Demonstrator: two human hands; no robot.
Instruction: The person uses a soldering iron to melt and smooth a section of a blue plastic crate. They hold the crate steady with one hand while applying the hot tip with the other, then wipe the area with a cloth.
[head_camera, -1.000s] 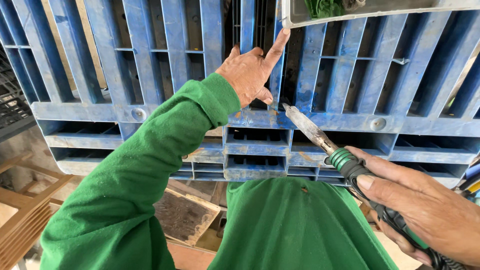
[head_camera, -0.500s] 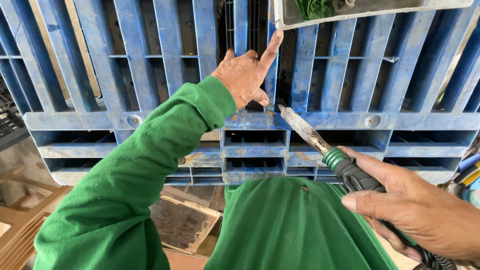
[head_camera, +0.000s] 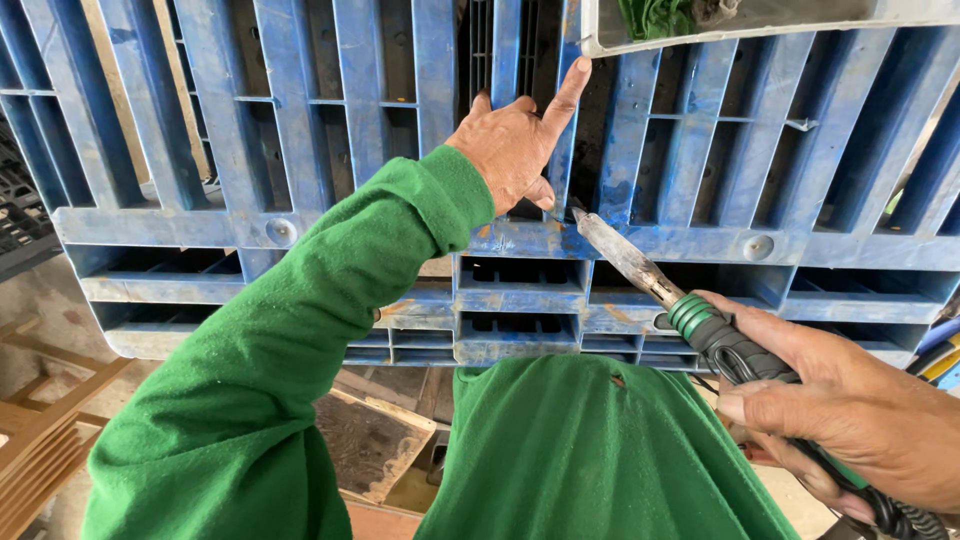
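A large blue plastic pallet (head_camera: 300, 230) stands on edge in front of the person, its slats running upward, so that the cracked middle slat sits at chest height within reach of both hands. The left hand (head_camera: 515, 150) in a green sleeve (head_camera: 300, 350) presses against that slat, index finger stretched up along it and the other fingers curled loosely, grasping nothing, apparently to steady the plastic. The right hand (head_camera: 850, 410) is clenched round the black-and-green handle of a soldering iron (head_camera: 650, 275), whose flat metal tip points up-left, just below the left hand beside the slat.
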